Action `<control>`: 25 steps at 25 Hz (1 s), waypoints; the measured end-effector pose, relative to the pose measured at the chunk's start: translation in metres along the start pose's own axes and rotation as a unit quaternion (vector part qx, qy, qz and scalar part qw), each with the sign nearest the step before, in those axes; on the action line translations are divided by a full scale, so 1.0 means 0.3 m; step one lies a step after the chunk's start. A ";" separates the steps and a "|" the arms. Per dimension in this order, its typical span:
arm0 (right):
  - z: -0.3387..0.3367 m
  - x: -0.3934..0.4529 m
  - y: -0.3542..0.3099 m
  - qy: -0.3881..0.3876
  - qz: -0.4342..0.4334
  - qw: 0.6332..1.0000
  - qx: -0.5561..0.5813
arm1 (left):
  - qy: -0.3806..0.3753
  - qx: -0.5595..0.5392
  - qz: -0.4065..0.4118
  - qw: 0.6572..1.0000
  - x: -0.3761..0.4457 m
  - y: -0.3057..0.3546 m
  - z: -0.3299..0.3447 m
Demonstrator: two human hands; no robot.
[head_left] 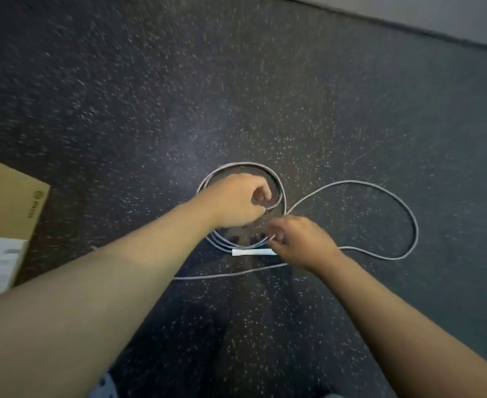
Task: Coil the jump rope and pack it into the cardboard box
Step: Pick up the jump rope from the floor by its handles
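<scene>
On the speckled floor (351, 110), the left hand (236, 199) grips the jump rope (409, 219) coil; the right hand (299, 242) pinches a strand beside its white handle (250, 252). Cardboard box (9, 202) far left, print unreadable.

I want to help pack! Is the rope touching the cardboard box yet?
Apart. The head view shows bare speckled floor between the jump rope and the cardboard box.

Cardboard box (9, 202) left of jump rope (380, 193)

Both bare arms outstretched, left hand (236, 201) curled, right hand (299, 242) pinching
</scene>
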State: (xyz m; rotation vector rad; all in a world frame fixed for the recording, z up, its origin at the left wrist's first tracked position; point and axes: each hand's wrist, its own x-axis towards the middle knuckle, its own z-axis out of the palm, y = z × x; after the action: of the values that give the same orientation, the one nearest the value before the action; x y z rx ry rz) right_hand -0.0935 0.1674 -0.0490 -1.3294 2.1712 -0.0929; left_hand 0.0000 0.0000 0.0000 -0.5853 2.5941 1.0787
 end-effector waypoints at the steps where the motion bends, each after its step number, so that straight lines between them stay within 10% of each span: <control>1: 0.053 0.023 0.022 -0.035 -0.002 0.999 -0.037 | -0.018 0.020 0.001 1.000 0.021 -0.031 0.048; 7: 0.119 0.109 0.101 -0.109 -0.045 0.976 -0.181 | -0.051 0.067 0.024 0.996 0.156 -0.105 0.209; 11: -0.259 0.081 0.122 -0.020 -0.013 0.996 0.088 | 0.017 -0.074 0.042 0.996 0.170 -0.002 0.090; 16: -0.597 0.027 0.065 0.167 -0.067 0.852 0.491 | 0.122 -0.204 0.167 0.957 0.140 0.184 -0.142; 21: -0.601 0.055 -0.020 0.156 -0.107 0.850 0.492 | 0.269 -0.415 0.185 0.849 0.124 0.279 -0.361; 25: -0.672 0.037 -0.067 0.190 -0.129 0.846 0.481 | 0.424 -0.267 0.135 0.855 0.077 0.269 -0.515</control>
State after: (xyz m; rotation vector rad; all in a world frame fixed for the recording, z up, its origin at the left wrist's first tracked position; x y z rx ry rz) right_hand -0.1844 0.1007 0.1197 -0.9944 1.7371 -1.4505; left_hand -0.0720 -0.0659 0.1464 -1.0313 3.1452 2.0528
